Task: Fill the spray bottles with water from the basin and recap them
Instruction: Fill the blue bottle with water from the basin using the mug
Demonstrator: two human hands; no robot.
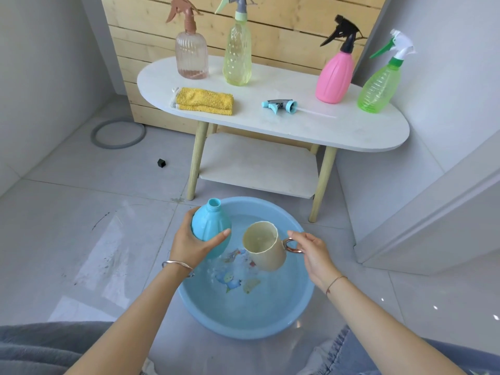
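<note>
Blue basin [243,330] sits on the floor, its far rim close to the white oval table [324,128] legs, with bare tile to its left and a white wall corner near its right. Left hand [189,244] has fingers and thumb wrapped around the blue bottle [209,226], which is uncapped, neck up and slightly tilted, over the basin's far-left rim. Right hand [313,253] pinches the handle of a cream mug [263,247], tilted with its mouth toward the bottle, over the water; can't tell if its base touches the water. Bottle and mug are near each other, not touching. Its blue spray head [281,105] lies on its side mid-table, tube pointing right. Also on the table are a folded yellow cloth [204,101] at the front left, a clear pinkish bottle [191,54] and a yellow bottle [237,58] at the back left, and a pink bottle [335,77] and a green bottle [378,87] on the right, all four capped and upright. A lower shelf [257,163] sits under the top. On the floor are a grey ring [118,134] and a small black block [161,163], well left of the basin. Glossy grey tile, wood-plank panel [284,23] behind the table.
</note>
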